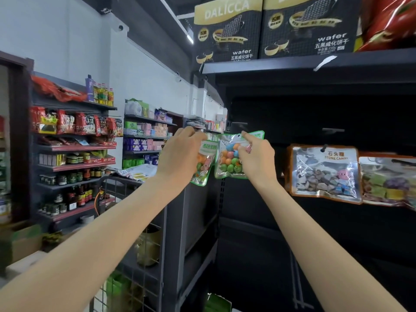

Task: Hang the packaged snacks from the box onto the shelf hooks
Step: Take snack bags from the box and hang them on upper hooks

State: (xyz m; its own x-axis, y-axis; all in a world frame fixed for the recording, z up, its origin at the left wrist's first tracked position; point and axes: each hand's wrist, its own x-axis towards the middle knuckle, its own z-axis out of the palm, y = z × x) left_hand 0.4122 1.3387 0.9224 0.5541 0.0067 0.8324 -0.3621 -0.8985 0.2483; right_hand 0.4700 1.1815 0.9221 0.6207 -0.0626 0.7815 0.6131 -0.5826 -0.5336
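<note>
Two green-edged clear snack bags full of coloured candy are raised in front of the dark shelf unit. My left hand grips the top of the left bag. My right hand pinches the top of the right bag, near its hang hole. Both bags hang at the left end of the dark back panel. Two empty hooks stick out of the panel further right. An orange-edged stone candy bag hangs on a hook, with another bag beside it. The box is not in view.
Black wafer cartons stand on the top shelf overhead. A wire cart with goods stands at lower left against the shelf end. Stocked shelves line the left wall. A green bag lies low on the shelf.
</note>
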